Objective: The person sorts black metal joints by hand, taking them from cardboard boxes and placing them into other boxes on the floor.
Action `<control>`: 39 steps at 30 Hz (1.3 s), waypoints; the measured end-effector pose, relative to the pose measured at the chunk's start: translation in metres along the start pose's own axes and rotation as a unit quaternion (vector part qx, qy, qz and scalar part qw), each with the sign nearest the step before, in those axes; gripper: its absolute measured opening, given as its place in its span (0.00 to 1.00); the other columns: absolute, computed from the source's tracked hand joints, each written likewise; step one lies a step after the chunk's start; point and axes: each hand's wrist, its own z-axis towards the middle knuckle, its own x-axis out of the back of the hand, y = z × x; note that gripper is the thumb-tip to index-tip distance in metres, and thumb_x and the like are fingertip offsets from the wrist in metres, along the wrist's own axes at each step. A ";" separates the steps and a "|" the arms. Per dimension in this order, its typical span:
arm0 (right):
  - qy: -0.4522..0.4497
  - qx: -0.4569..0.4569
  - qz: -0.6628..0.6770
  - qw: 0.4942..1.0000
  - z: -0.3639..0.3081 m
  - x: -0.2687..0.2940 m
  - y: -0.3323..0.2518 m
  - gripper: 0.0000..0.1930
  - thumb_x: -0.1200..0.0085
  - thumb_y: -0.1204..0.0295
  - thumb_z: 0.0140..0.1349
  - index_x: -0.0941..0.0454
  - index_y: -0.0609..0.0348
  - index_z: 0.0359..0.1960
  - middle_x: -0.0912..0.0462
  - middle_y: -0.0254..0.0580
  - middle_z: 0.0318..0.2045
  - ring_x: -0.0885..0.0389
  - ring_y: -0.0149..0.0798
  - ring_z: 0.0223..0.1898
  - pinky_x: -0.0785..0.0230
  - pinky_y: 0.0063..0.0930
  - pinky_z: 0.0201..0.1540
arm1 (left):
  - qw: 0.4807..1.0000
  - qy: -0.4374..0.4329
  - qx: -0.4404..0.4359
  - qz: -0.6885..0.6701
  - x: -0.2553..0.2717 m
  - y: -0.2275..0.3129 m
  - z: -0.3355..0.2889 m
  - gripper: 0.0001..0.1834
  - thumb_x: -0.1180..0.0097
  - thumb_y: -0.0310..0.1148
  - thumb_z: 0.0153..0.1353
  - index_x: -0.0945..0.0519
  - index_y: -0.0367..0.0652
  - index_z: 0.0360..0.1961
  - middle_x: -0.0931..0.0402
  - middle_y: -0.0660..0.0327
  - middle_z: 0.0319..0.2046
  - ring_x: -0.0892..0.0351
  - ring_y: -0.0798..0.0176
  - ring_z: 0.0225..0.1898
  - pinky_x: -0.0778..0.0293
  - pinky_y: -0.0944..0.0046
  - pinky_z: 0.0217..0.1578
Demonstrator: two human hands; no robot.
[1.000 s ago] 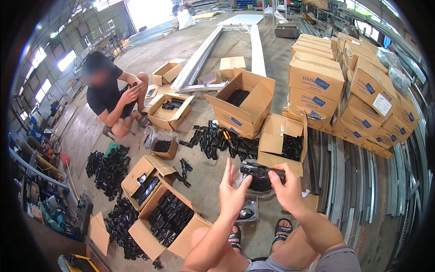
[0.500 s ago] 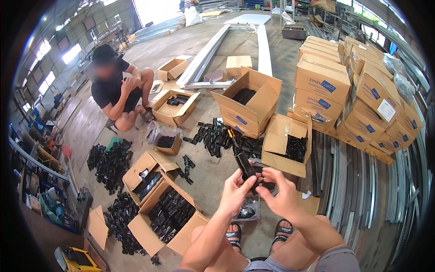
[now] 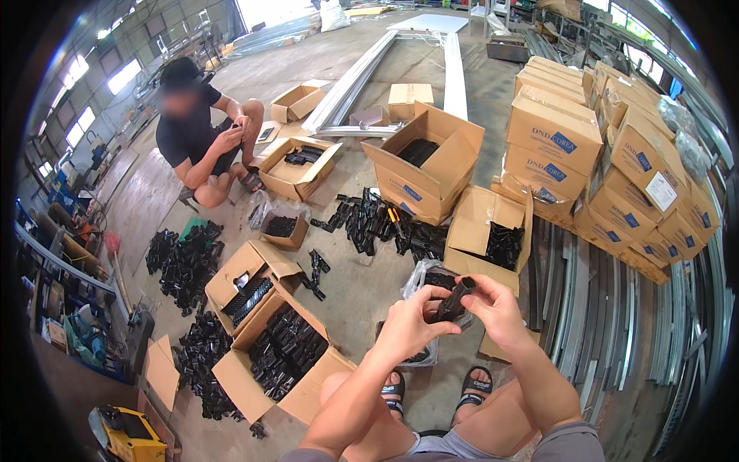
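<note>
A short black tubular part (image 3: 457, 297), its hollow end up, is held between both hands above my knees. My left hand (image 3: 416, 324) grips its lower left side, thumb and fingers bent around it. On the other side, my right hand (image 3: 496, 308) pinches the upper end with thumb and fingers. Just beyond and beneath the hands lies a clear plastic bag (image 3: 416, 279) with small black pieces, partly hidden by my fingers. Another clear bag (image 3: 428, 357) lies on the floor under my left wrist. A heap of black parts (image 3: 369, 223) spreads out farther ahead.
Open cartons of black parts stand at the left (image 3: 314, 393), ahead (image 3: 416, 185) and at the right (image 3: 481, 258). More black parts pile up at the left (image 3: 185, 262). Stacked closed cartons (image 3: 556, 142) and metal profiles (image 3: 608, 308) fill the right. A seated co-worker (image 3: 192, 131) handles something small.
The black part has turned from leaning left to tilting right, hollow end up. My hands have shifted slightly right, and my right fingers now grip its upper end. The co-worker's hands have lowered.
</note>
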 end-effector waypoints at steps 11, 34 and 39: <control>0.024 0.029 -0.026 0.999 -0.003 0.000 -0.002 0.20 0.42 0.78 0.67 0.26 0.67 0.60 0.19 0.34 0.41 0.23 0.23 0.42 0.29 0.20 0.48 | 0.992 0.013 0.033 -0.122 -0.004 -0.001 0.004 0.28 0.24 0.20 0.47 0.23 0.29 0.50 0.14 0.53 0.40 0.17 0.70 0.42 0.19 0.67 0.45; 0.001 -0.024 0.021 0.999 0.019 0.008 0.026 0.19 0.49 0.64 0.74 0.25 0.67 0.58 0.17 0.38 0.47 0.20 0.29 0.48 0.28 0.26 0.54 | 0.998 -0.041 0.030 -0.050 0.014 0.002 -0.004 0.36 0.35 0.14 0.54 0.31 0.40 0.65 0.17 0.59 0.41 0.24 0.72 0.42 0.24 0.68 0.43; -0.009 -0.171 -0.104 0.980 0.062 0.030 0.093 0.21 0.52 0.57 0.75 0.22 0.64 0.52 0.15 0.42 0.39 0.17 0.32 0.41 0.25 0.26 0.46 | 0.989 0.084 0.035 0.120 0.032 0.001 -0.002 0.38 0.34 0.18 0.50 0.29 0.50 0.64 0.15 0.46 0.42 0.14 0.53 0.46 0.23 0.59 0.46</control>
